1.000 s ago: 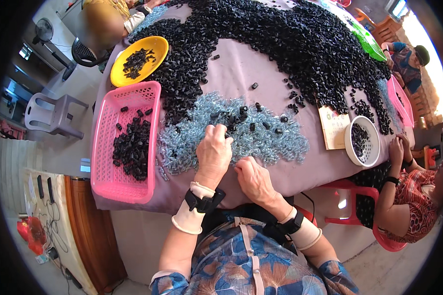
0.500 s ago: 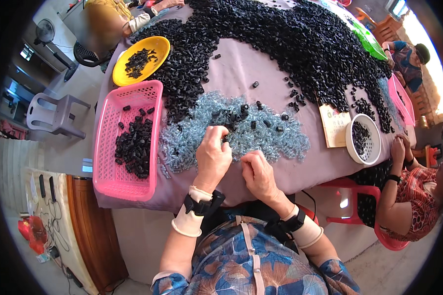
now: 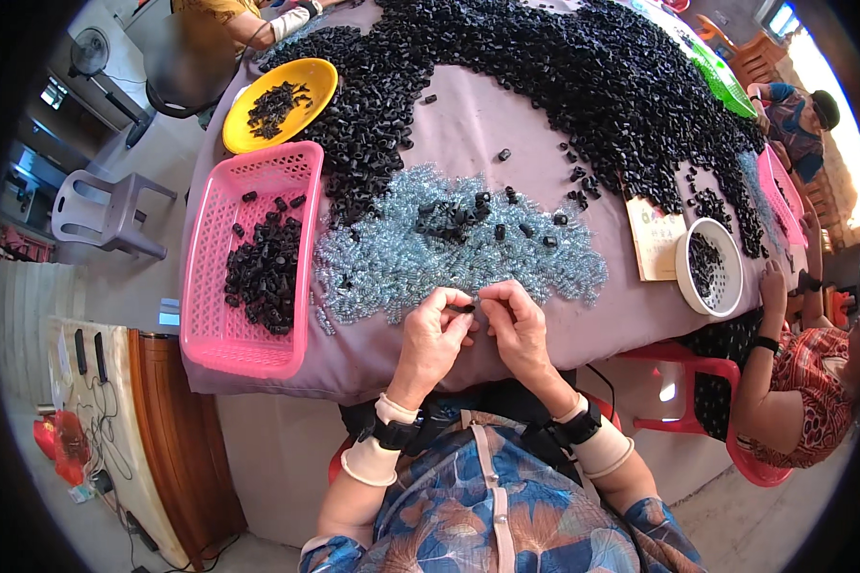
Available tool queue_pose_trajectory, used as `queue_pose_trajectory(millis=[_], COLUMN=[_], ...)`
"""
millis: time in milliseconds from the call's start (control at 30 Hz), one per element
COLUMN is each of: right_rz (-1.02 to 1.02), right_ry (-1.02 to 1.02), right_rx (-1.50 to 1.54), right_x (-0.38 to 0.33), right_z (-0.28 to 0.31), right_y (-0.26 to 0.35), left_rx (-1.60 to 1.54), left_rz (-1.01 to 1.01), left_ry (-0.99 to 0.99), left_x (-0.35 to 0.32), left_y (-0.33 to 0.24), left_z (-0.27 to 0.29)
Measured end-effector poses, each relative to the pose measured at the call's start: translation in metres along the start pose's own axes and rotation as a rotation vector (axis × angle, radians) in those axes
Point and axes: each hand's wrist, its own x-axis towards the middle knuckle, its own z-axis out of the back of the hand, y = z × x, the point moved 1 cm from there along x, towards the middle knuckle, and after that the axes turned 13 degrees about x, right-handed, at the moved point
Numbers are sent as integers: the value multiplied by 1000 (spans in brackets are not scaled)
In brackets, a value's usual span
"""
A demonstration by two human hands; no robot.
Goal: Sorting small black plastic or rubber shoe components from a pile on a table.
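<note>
Between thumb and index finger, my left hand (image 3: 426,349) pinches a small black plastic piece (image 3: 462,308) near the table's front edge. Close beside it on the right is my right hand (image 3: 519,332), its fingers pressed together; whatever they hold is too small or hidden to name. Just beyond both hands spreads a pile of small clear bluish plastic parts (image 3: 373,267). On that pile lie several short black cylindrical pieces (image 3: 449,218). A pink rectangular basket (image 3: 196,296) stands left of my hands, partly filled with black pieces (image 3: 266,277).
A huge heap of black pieces (image 3: 564,67) covers the far table. Behind the basket is a yellow plate (image 3: 323,84). At right stand a booklet (image 3: 655,244) and a white perforated bowl (image 3: 728,296). Another person (image 3: 793,382) sits at the right; others sit farther off.
My left hand has come back from the pile's edge toward me, now with a black piece in its fingertips. My right hand has shifted slightly, and the two hands are closer together.
</note>
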Motion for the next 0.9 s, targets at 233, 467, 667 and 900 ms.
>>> queue_pose_trajectory(millis=[233,467,667,900], right_rz=[93,197,62,173], right_ry=[67,81,38,101], right_rx=[-5,-123,-36,-100], right_x=[-1,0,0,3], right_z=[1,-1,0,2], right_y=[-1,6,5,13], left_rx=[57,-130,-144,-164], left_rz=[-59,19,-7,-27], left_ry=[9,15,3,9], left_x=[0,1,1,0], left_y=[7,12,15,13], left_z=[1,-2,0,0])
